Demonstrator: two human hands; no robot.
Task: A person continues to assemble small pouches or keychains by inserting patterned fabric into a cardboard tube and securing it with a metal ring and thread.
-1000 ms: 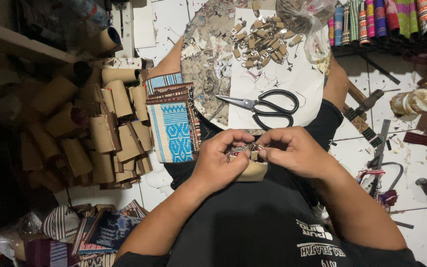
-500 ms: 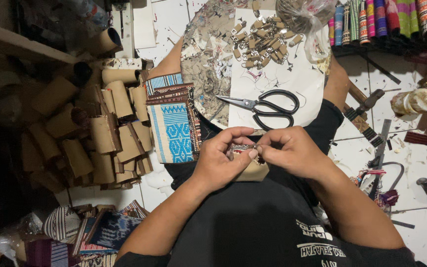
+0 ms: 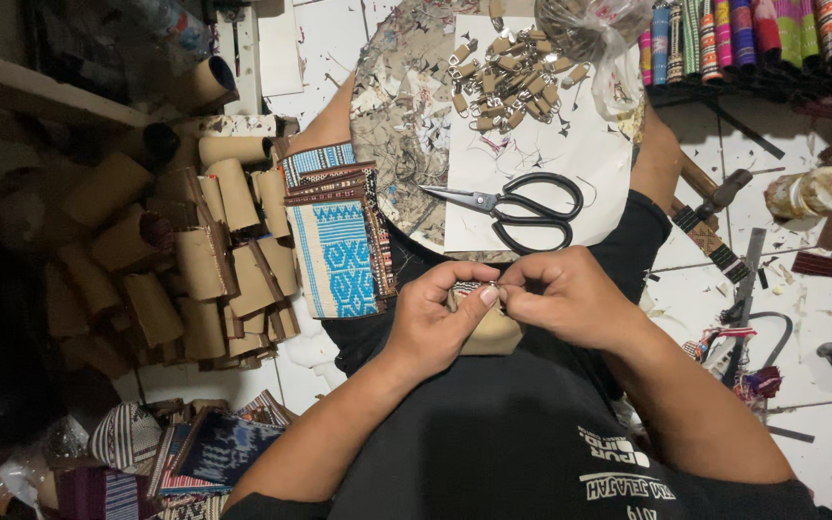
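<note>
Two bare hands are meeting over the person's lap, just above the black shirt [image 3: 493, 443]. The left hand [image 3: 432, 323] is curling its fingers around a small tan woven piece [image 3: 489, 327], thumb pressing at its top edge. The right hand [image 3: 570, 294] is pinching the same piece from the other side, fingertips touching the left thumb; what small part sits between the fingertips is too tiny to tell. The piece is resting low against the lap, mostly hidden by both hands.

Just beyond the hands, black-handled scissors [image 3: 517, 207] are lying half open on a white sheet [image 3: 541, 159] that is covering part of a round, worn work board [image 3: 402, 106]. Farther up the sheet, a heap of small tan tabs with metal clips [image 3: 507, 77] is spreading beside a clear plastic bag [image 3: 594, 29].

To the left, a stack of blue patterned woven fabric [image 3: 334, 236] is sitting just beside a pile of cardboard tubes [image 3: 195, 260]. At the far right top, rolls of coloured woven ribbon [image 3: 753, 34] are lining up, with a hammer [image 3: 710, 197] lying near them on the white floor.
</note>
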